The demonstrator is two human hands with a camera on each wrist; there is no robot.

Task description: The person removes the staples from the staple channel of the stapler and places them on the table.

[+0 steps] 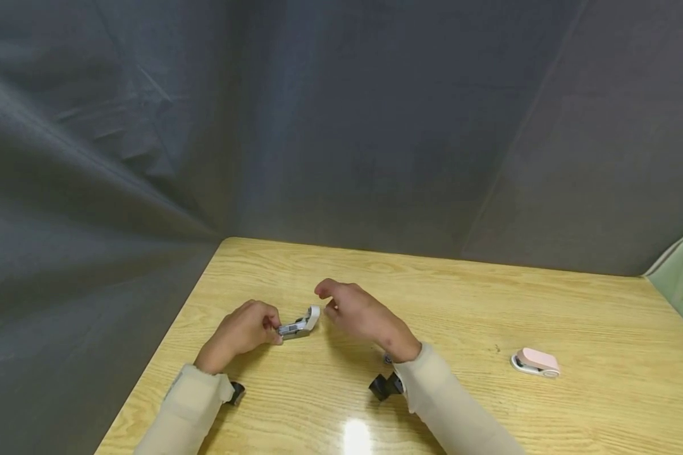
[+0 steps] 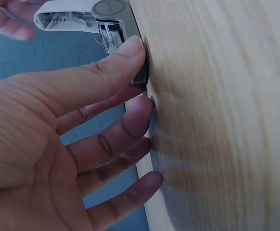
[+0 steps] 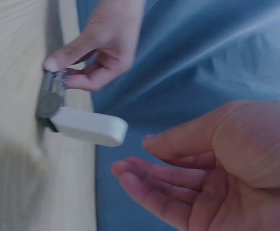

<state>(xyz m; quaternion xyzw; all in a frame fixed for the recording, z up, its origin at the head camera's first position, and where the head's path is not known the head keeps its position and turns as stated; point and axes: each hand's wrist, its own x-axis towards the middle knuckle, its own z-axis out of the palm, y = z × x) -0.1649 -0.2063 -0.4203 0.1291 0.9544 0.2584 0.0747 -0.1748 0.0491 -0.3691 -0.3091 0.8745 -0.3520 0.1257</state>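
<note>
A small grey stapler [image 1: 298,327] is swung open, its white top arm [image 2: 70,15] standing up at an angle from the grey base. My left hand [image 1: 245,332] pinches the end of that base between thumb and index finger, low over the table. In the left wrist view the other left fingers are spread, their tips right at the tabletop. My right hand [image 1: 361,313] is just right of the raised arm, holding nothing. The right wrist view shows a gap between its relaxed fingers [image 3: 154,178] and the white arm's end.
A second stapler, pink and white [image 1: 536,362], lies on the wooden table [image 1: 461,303] to the right. Dark cloth [image 1: 375,126] hangs behind and along the left table edge. Black devices [image 1: 384,385] are strapped at both wrists.
</note>
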